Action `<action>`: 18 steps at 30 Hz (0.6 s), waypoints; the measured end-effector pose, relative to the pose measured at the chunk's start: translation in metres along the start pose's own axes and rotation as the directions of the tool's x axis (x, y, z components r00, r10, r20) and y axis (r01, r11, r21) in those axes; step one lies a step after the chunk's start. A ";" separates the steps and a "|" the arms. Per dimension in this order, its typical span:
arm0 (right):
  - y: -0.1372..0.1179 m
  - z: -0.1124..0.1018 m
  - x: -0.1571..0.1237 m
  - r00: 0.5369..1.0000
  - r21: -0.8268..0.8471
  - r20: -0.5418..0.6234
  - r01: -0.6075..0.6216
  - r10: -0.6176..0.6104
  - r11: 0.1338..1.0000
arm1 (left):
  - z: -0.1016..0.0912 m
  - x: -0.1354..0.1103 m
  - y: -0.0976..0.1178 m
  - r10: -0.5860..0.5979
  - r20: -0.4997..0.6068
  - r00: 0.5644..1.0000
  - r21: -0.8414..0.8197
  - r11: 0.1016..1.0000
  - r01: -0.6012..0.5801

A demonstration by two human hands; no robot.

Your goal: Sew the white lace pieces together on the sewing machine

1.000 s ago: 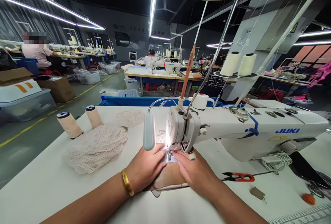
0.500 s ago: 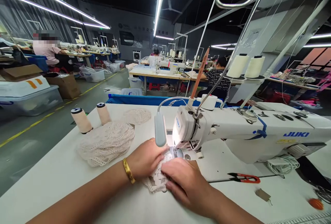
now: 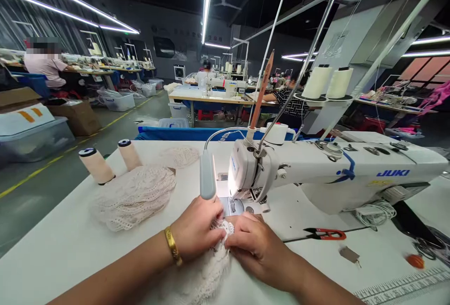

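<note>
My left hand (image 3: 197, 227), with a gold bangle at the wrist, and my right hand (image 3: 251, 244) meet in front of the white JUKI sewing machine (image 3: 337, 169). Both pinch a piece of cream lace fabric (image 3: 211, 267) that lies on the white table (image 3: 59, 253) and trails toward me. The hands sit just short of the needle plate (image 3: 234, 205) under the machine head. The lit gooseneck lamp (image 3: 208, 180) hangs right above my left hand.
A heap of cream lace (image 3: 135, 194) and two thread cones (image 3: 95, 165) lie at the left. Red thread snips (image 3: 325, 234), a small tag and an orange object lie at the right. Other people sit at benches farther back.
Both hands have drawn back from under the presser foot toward me, pulling the lace piece out. The beige piece seen under my hands a second ago is no longer visible.
</note>
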State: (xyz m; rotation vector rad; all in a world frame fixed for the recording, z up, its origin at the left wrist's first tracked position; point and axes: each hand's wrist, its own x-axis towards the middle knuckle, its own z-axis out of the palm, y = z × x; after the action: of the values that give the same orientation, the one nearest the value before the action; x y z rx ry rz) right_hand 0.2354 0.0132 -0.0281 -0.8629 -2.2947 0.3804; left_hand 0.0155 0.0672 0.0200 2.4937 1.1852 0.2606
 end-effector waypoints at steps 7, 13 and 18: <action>-0.003 -0.003 0.005 0.950 0.197 0.018 -0.308 0.311 0.931 | 0.020 0.003 -0.006 -0.080 -0.026 0.996 -0.443 0.895 0.060; -0.003 0.004 0.004 0.860 0.254 -0.019 -0.488 0.509 0.835 | 0.029 0.003 -0.005 -0.061 -0.083 0.995 -0.552 0.834 0.005; -0.003 0.004 0.002 0.916 0.171 -0.120 -0.361 0.383 0.917 | 0.030 0.002 -0.008 -0.098 -0.021 0.995 -0.568 0.820 0.069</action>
State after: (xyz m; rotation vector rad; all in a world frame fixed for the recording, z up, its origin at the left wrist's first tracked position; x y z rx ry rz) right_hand 0.2299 0.0122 -0.0280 -1.2138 -1.9318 0.6194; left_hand 0.0209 0.0663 -0.0104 1.9160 1.0391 0.5648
